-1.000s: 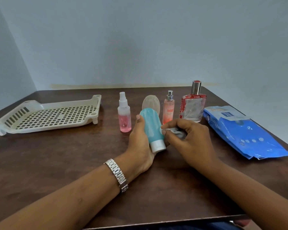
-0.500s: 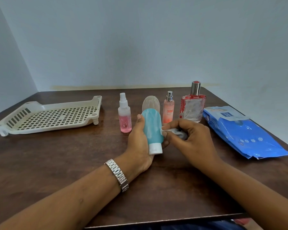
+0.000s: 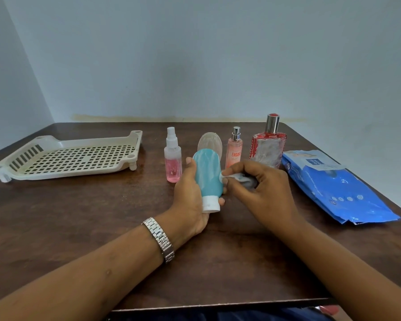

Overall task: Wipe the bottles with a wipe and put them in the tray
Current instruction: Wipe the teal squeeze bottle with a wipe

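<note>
The left hand grips the blue bottle, the right hand pinches the wipe on it; the tray holds no bottle yet.

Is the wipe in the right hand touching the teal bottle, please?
Touching: the head view shows the wipe pressed against the teal bottle with no gap.

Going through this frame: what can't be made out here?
Head view only.
Clear bottle: lower half hidden behind the teal bottle.
Left hand: fingers mostly hidden behind the teal bottle.
Wipe: mostly bunched inside the right hand.
Wipes pack: print too small to read.
</note>
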